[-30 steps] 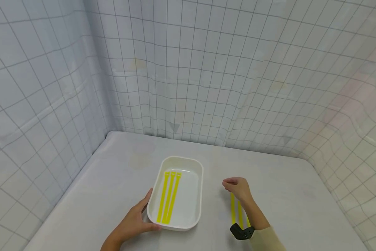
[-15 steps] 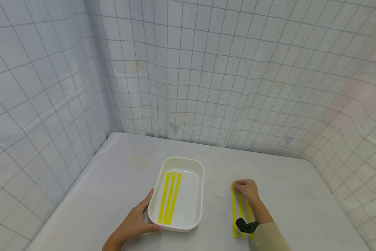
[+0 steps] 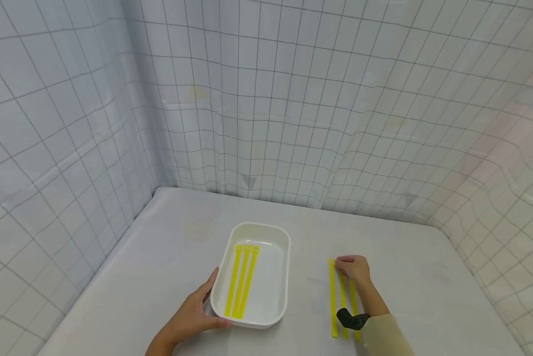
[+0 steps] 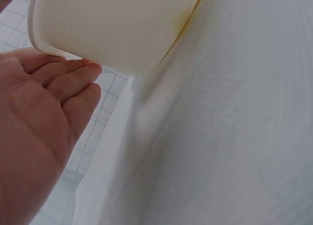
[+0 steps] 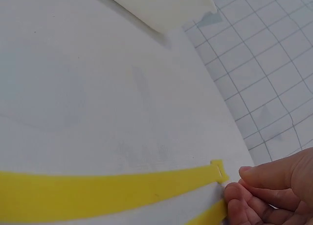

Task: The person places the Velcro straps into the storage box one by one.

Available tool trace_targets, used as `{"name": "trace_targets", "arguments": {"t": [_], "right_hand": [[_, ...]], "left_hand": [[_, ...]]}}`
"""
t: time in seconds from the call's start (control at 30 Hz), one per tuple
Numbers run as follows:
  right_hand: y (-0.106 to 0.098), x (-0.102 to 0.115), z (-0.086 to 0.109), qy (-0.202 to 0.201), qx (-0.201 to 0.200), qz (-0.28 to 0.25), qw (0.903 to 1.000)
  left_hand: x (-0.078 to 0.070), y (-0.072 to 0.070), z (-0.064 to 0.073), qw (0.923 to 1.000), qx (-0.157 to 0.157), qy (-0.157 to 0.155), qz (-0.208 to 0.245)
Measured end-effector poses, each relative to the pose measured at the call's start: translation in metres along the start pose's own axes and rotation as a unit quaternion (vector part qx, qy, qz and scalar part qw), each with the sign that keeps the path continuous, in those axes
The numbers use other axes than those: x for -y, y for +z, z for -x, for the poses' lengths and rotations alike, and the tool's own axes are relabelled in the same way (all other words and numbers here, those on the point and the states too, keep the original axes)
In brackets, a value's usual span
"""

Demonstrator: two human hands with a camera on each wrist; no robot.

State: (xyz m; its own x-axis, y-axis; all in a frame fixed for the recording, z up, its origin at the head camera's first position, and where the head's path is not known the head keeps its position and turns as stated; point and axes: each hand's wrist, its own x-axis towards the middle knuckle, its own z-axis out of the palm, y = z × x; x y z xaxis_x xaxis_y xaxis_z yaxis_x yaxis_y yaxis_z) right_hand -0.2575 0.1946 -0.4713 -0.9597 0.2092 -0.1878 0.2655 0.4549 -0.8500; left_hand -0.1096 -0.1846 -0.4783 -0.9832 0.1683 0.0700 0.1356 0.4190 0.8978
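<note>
White cloth curtain (image 3: 284, 74), printed with a thin dark grid, hangs on three sides, its lines rippling where the fabric folds; the back panel carries faint yellowish patches, and the right side has a pinkish blush. Below it spreads a pale, matte table (image 3: 182, 252) with rounded far corners, its covering showing a soft crease in the left wrist view. On it sits a glossy white tray (image 3: 266, 282), oblong and round-cornered, with a smooth raised rim. Three yellow straps (image 3: 242, 282) lie lengthwise inside, towards the left wall, flat and nearly parallel. Spread in a wide C, the left hand (image 3: 195, 309) sets its thumb against the tray's near edge and its straight fingers along the left side. Well apart to the right, three more straps (image 3: 333, 301) lie side by side on the table, thin and ribbon-like, the leftmost ending in a squared, slotted head. Over the far end of the middle one is the right hand (image 3: 354, 269), thumb and fingertips drawn close together; I cannot tell whether they pinch that strap or only touch it. Its wrist wears a black device (image 3: 351, 320) beside a cream sleeve (image 3: 384, 333).
</note>
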Motion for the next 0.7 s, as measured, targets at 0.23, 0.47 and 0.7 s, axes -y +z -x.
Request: {"name": "trace_targets", "arguments": {"t": [0.23, 0.47, 0.7], "right_hand": [[0.002, 0.001, -0.002, -0.013, -0.013, -0.001, 0.9998], [0.007, 0.0, -0.01, -0.023, -0.011, 0.004, 0.9997], [0.011, -0.001, -0.016, -0.016, -0.016, 0.008, 0.9997]], "left_hand": [[0.0, 0.0, 0.0, 0.9999, 0.003, -0.011, 0.005], [0.001, 0.001, 0.0, 0.9999, 0.003, -0.012, 0.003], [0.0, 0.001, -0.001, 0.9999, 0.001, -0.013, 0.0]]}}
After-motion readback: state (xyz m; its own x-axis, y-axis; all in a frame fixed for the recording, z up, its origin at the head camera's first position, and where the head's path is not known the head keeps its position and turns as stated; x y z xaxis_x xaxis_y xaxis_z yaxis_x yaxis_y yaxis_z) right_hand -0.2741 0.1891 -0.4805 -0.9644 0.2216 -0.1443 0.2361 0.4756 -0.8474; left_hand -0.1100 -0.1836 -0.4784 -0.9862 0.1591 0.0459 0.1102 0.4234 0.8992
